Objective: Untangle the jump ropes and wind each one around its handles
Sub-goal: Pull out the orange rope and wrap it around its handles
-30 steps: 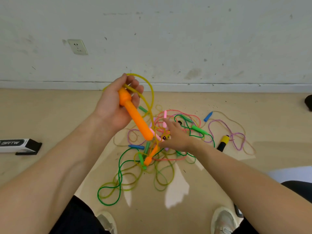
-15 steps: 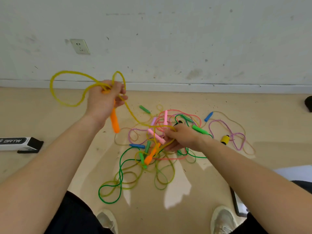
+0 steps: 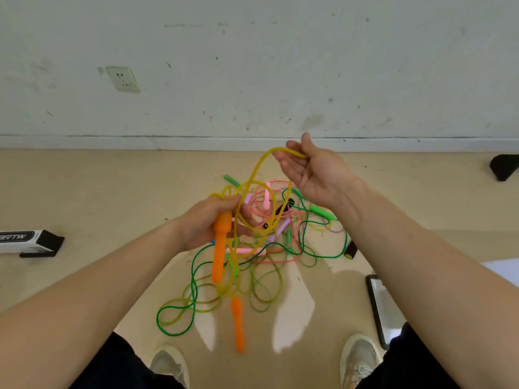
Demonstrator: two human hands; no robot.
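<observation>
Yellow jump rope (image 3: 283,149): lifted off the floor between both hands in loose loops. Its lower strands hang down over the pile, so I cannot tell whether it is fully free.
Left hand (image 3: 206,220): fist closed round the top of one orange handle (image 3: 220,248), with yellow coils gathered at the fingers.
Second orange handle (image 3: 238,324): blurred, and seemingly dangling from the yellow cord below the left hand.
Pile of other ropes (image 3: 280,248): green, pink and purple cords with their handles, on the floor beneath the hands.
Right hand (image 3: 317,178): palm up, fingers lightly curled, a yellow loop hooked between thumb and fingers.
Step in hand: probably drawing out slack, ready for winding.
Doing it well: bring the dangling handle up beside the held one and check that no green cord rides along. Then lay the turns snug and side by side, with the right hand keeping light tension.
</observation>
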